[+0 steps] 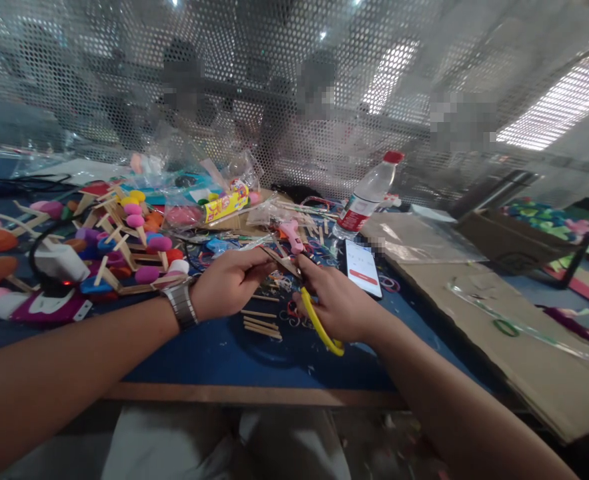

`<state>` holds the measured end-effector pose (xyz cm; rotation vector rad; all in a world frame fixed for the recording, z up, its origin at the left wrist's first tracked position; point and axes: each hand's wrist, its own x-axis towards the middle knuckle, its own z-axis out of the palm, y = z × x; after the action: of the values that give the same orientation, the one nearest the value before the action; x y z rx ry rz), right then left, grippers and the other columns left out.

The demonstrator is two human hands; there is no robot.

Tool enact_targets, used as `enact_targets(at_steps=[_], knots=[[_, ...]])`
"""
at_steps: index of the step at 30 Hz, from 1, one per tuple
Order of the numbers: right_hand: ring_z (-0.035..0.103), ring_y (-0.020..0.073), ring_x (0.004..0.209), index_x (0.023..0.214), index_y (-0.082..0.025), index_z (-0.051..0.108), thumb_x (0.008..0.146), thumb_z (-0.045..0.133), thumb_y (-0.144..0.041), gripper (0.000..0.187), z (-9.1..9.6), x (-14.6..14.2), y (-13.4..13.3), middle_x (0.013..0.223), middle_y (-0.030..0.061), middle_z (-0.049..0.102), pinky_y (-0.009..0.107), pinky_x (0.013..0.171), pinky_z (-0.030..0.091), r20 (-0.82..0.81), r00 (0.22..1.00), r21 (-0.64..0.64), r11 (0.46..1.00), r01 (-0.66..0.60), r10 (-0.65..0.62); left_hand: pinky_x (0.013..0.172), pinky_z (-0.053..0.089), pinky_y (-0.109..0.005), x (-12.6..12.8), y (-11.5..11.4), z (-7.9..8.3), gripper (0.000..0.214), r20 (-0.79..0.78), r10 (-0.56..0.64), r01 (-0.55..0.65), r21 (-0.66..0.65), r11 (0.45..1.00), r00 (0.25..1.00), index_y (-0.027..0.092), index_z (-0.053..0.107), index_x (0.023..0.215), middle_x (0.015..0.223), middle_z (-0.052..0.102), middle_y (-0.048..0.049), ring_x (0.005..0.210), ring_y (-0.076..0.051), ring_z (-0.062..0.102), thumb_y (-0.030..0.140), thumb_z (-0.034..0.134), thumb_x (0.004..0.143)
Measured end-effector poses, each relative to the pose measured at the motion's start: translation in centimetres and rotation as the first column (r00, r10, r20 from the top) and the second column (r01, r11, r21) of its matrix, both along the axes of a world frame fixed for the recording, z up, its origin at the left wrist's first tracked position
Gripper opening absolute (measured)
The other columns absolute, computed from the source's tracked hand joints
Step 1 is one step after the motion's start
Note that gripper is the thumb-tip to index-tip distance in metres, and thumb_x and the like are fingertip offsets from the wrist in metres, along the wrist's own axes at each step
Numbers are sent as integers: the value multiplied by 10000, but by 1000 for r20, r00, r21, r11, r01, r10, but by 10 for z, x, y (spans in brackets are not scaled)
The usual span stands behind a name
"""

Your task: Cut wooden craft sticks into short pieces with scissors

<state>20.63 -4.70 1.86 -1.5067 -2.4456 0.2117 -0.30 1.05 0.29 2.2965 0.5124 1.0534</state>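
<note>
My left hand [229,280], with a metal watch [181,305] on the wrist, is closed in a pinch on a thin wooden stick [280,261] held over the blue table [214,353]. My right hand [337,303] is closed around yellow-handled scissors [319,327], whose blades meet the stick between the two hands. A few loose wooden sticks [260,325] lie on the table just below the hands.
A heap of colourful foam shapes on sticks [124,240] fills the left. A phone [363,268], a plastic bottle [369,195] and clear bags [214,193] lie behind the hands. Cardboard [479,293] covers the right. A perforated metal screen [294,80] stands behind, with people beyond it.
</note>
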Motion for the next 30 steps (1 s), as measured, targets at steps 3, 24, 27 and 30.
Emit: enact_targets(at_steps=[3, 24, 27, 30], knots=[[575, 226, 645, 1223, -125, 473, 840, 501, -206, 393, 2, -1, 0, 793, 91, 679, 298, 578, 309, 13, 1000, -37, 999, 26, -25, 836, 507, -270, 0, 0, -1, 241, 10, 23, -23, 7, 1000, 1000, 173, 700, 1031, 973, 740, -54, 897, -166, 668, 210, 471, 970], [380, 139, 482, 882, -214, 450, 721, 519, -239, 176, 6, -5, 2, 567, -62, 414, 258, 513, 218, -151, 989, -21, 1000, 7, -10, 855, 496, -285, 1, -3, 0, 284, -70, 63, -64, -1, 998, 996, 176, 706, 1062, 1029, 740, -59, 946, -183, 663, 216, 438, 976], [356, 137, 490, 887, -209, 449, 725, 518, -257, 182, 6, -5, 2, 586, -54, 423, 260, 524, 220, -134, 991, -13, 1000, -3, 1, 817, 503, -291, 1, -3, -1, 289, -91, 63, -62, 18, 998, 994, 172, 709, 1053, 989, 742, -61, 897, -183, 660, 211, 434, 975], [347, 139, 498, 902, -206, 455, 734, 513, -263, 187, 5, -4, 2, 594, -51, 424, 261, 531, 226, -126, 992, -5, 1000, -4, 3, 795, 508, -288, 1, -3, -2, 284, -84, 62, -59, 34, 998, 995, 170, 708, 1039, 929, 737, -55, 866, -179, 659, 207, 434, 975]])
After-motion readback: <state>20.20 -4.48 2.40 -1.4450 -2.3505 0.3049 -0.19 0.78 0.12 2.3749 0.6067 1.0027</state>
